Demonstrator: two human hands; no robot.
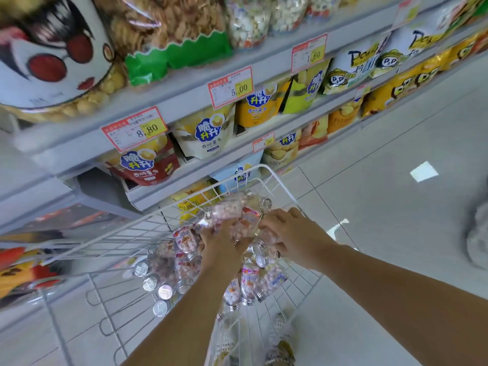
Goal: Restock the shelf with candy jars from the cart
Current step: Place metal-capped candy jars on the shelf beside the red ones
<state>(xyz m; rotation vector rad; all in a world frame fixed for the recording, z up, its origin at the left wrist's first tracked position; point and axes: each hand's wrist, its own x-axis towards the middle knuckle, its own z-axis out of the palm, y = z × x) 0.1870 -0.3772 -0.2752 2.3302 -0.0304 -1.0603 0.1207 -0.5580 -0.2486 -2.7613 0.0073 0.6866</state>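
Centre of frame, within the outline of white wire cart [280, 182]: bundle of clear candy jars [229, 211] with silver caps, gripped from the near side by left hand [220, 243], clasped on its right by right hand [293, 229], fingers curled. Lower centre, inside cart: loose jars [184, 270] lying on their sides. Upper half: shelf [184, 101] with snack bags [208, 133] and red-yellow price tags [134, 128]
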